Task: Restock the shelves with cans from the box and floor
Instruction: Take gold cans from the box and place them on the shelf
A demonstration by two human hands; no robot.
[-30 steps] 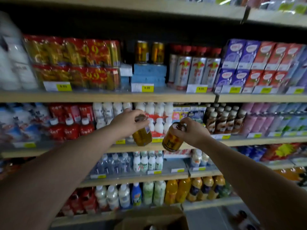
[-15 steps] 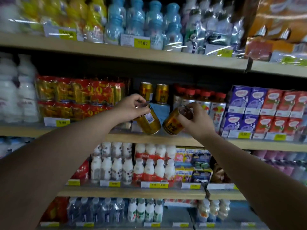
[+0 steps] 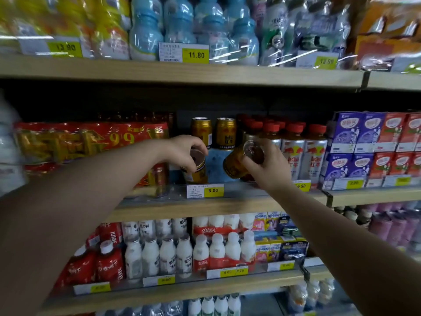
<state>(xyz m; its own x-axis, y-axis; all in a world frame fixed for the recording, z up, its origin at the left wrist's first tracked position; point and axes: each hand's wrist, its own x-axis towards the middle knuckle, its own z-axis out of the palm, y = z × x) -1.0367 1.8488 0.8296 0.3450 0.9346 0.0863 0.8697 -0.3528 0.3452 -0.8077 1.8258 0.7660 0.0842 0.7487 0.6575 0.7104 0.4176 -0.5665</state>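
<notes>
My left hand [image 3: 185,150] grips a gold can [image 3: 197,168] from above; the can stands near upright at the front of the middle shelf [image 3: 205,207], just behind the 6.00 price tag [image 3: 205,190]. My right hand [image 3: 267,166] holds a second gold can [image 3: 237,164] tilted on its side, its top facing me, a little above the shelf and right of the first. Two more gold cans [image 3: 214,133] stand further back on a blue box [image 3: 215,163].
Red-and-gold shrink-wrapped can packs [image 3: 91,144] sit left of the gap. Red-capped silver bottles [image 3: 296,151] stand right of it, then purple and red cartons [image 3: 373,147]. The upper shelf [image 3: 182,73] hangs low overhead; milk bottles [image 3: 182,254] fill the shelf below.
Both hands have lifted their cans from the lower shelves up to the middle shelf. The left can went from tilted to near upright at the shelf front. The view tilted upward.
</notes>
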